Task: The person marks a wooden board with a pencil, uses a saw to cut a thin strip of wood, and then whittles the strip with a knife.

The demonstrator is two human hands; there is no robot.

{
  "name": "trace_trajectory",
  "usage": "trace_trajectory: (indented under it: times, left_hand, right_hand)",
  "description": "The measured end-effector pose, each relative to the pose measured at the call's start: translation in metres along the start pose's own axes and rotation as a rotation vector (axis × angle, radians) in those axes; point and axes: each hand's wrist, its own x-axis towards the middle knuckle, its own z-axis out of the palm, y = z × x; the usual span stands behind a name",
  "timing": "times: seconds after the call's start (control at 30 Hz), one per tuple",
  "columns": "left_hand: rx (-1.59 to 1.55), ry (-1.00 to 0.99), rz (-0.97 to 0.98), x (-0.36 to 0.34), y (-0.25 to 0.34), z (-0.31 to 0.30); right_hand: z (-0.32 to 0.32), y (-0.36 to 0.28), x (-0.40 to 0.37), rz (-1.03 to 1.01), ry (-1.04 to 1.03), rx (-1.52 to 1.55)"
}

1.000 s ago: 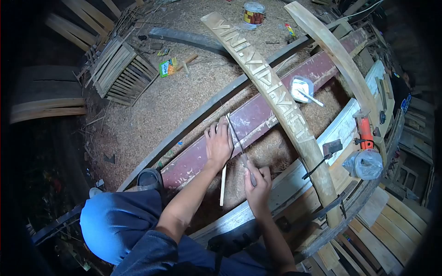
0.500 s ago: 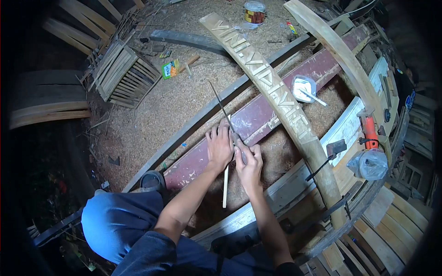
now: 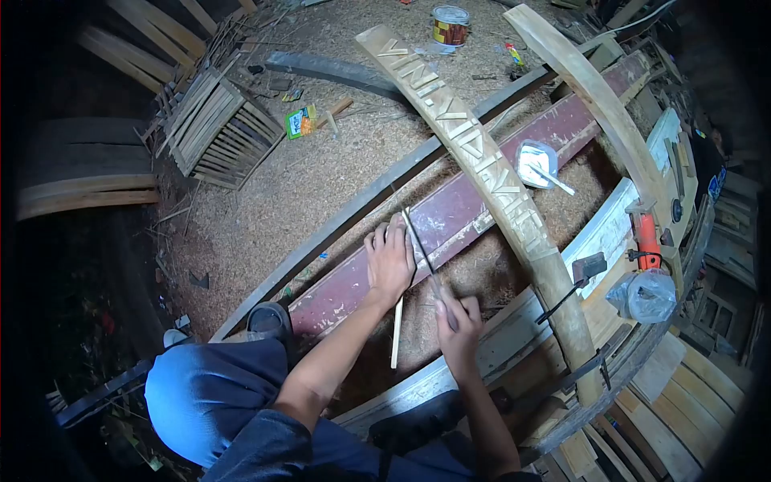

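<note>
While fingers of the left hand (image 3: 392, 261) hold the wooden strip (image 3: 397, 333) against the red plank (image 3: 341, 292), seemingly for steadiness, those of the right hand (image 3: 459, 328) grip the thin-bladed tool (image 3: 422, 247) by its handle.

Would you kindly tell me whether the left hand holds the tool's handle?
No, the right hand grips the handle, while the left hand lies over the wooden strip.
</note>
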Motion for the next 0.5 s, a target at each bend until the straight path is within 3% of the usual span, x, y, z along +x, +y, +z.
trace_trajectory:
  times: [0.13, 0.23, 0.3, 0.43, 0.5]
  left_hand:
    - [0.036, 0.006, 0.023, -0.001, -0.001, 0.000]
    - [-0.001, -0.020, 0.014, 0.000, -0.002, -0.001]
    - [-0.023, -0.059, -0.022, 0.003, 0.000, -0.001]
    - [0.013, -0.034, -0.020, -0.003, -0.002, 0.002]
    - [0.049, -0.030, -0.010, -0.002, -0.001, 0.003]
  right_hand:
    - [0.031, 0.008, 0.020, -0.152, 0.133, -0.016]
    - [0.045, -0.002, 0.057, -0.169, 0.147, 0.059]
    - [0.037, -0.005, 0.042, -0.173, 0.137, 0.058]
    - [0.018, 0.003, -0.002, -0.003, 0.069, -0.029]
    - [0.031, -0.001, 0.015, -0.195, 0.207, 0.010]
